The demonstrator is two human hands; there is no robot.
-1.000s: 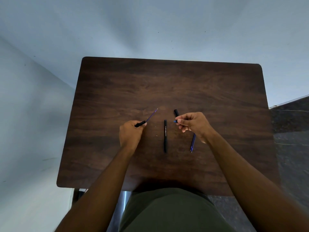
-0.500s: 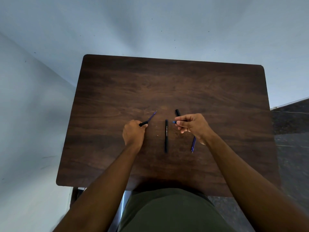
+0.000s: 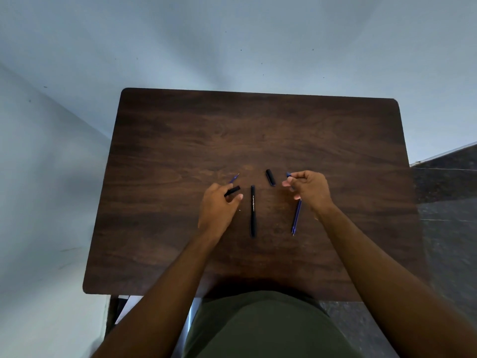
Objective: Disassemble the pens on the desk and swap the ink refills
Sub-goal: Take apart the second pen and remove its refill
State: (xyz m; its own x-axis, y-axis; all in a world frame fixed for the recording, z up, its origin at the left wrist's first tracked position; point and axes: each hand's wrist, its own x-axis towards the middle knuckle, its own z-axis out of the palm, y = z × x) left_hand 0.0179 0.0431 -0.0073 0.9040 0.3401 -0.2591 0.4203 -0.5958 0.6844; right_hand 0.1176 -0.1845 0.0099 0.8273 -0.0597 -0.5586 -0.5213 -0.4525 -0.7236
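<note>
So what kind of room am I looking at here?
Probably a plain study or work corner: a small dark wood-grain desk pushed against bare pale blue walls, with dark speckled stone flooring to the right. Only pen parts lie on the desk.

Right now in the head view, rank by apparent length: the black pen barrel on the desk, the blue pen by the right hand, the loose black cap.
1. black pen barrel
2. blue pen, partly hidden by the right hand, so unsure
3. black cap, clearly shortest

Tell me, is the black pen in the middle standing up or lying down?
Lying down. The black pen lies flat on the desk between the two hands, untouched, pointing away from the person.
</note>
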